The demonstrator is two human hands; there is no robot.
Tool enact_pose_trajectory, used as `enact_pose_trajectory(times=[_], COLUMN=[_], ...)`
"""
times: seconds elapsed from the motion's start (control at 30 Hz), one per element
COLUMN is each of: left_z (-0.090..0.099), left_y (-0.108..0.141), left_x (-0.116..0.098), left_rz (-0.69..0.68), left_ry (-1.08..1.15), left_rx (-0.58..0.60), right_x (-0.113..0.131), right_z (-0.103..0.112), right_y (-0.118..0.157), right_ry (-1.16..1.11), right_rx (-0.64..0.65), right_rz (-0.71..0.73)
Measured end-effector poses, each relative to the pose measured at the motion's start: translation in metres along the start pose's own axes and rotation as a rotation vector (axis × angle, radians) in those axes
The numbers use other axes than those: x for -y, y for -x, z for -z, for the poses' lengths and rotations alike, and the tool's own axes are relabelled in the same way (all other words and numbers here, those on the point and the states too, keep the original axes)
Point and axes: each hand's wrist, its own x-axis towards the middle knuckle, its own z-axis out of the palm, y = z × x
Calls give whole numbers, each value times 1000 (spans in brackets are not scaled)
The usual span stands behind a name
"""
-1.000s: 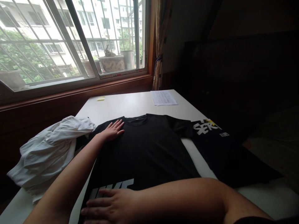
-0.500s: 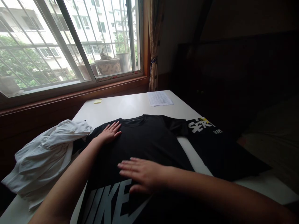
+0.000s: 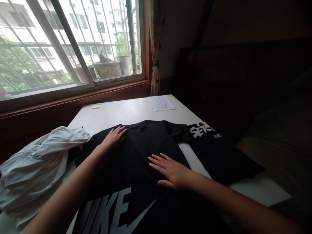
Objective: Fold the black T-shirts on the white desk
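Note:
A black T-shirt [image 3: 136, 156] with large grey lettering and a swoosh lies spread on the white table [image 3: 122, 112], its collar toward the window. Near the collar, on the left shoulder area, my left hand [image 3: 115, 136] rests flat with its fingers stretched out. My right hand [image 3: 170, 171] lies on the right side of the shirt's chest, palm down, fingers spread. Neither hand grips the cloth. The shirt's lower end runs out of the bottom of the view.
A crumpled white garment [image 3: 41, 162] sits at the table's left edge. On the right lies another black garment [image 3: 226, 159] with white and yellow print. Printed papers [image 3: 161, 103] and a yellow sticky note [image 3: 96, 106] are at the far end, below a barred window [image 3: 104, 42].
My right hand has moved right and away from me across the shirt, off the lettering. My left hand stays near the collar. The view has turned slightly right.

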Motion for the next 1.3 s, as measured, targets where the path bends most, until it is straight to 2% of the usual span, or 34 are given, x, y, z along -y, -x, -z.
enact_pose_trajectory(times=[0.1, 0.17, 0.23, 0.3, 0.47, 0.63, 0.73, 0.83, 0.9, 1.0, 1.07, 1.1, 1.2, 1.3], left_z=[3, 0, -5, -9, -13, -12, -12, -13, -13, -12, -11, -10, -9, -7], left_y=[-16, -27, -37, -45, -54, -57, -57, -55, -53, -51, -50, -50, -51, -54], left_x=[-59, -100, -131, -146, -144, -141, -142, -140, -138, -136, -136, -136, -137, -141], left_rz=[-332, -516, -550, -519, -474, -458, -455, -459, -461, -460, -450, -442, -411, -381], left_ry=[63, 118, 131, 125, 108, 101, 100, 100, 92, 78, 72, 70, 73, 82], left_rx=[-148, -137, -98, -72, -35, -9, -18, -31, -50, -69, -62, -54, -33, -25], right_x=[-1, -3, -2, 5, 48, 88, 98, 94, 80, 45, 22, 14, 10, 30], right_z=[2, 2, 3, 3, 0, -20, -26, -15, -3, 11, 13, 13, 8, 5], right_y=[-3, -4, -3, 2, 26, 38, 31, 25, 27, 42, 56, 63, 81, 91], right_ry=[-1, -2, -10, -34, -149, -268, -388, -362, -255, -87, 2, 29, -1, -147], right_rx=[7, 18, 30, 36, 43, 13, 37, 34, -80, -304, -393, -405, -352, -249], right_rz=[-6, -21, -29, -2, 173, 323, 399, 414, 275, -153, -415, -497, -577, -547])
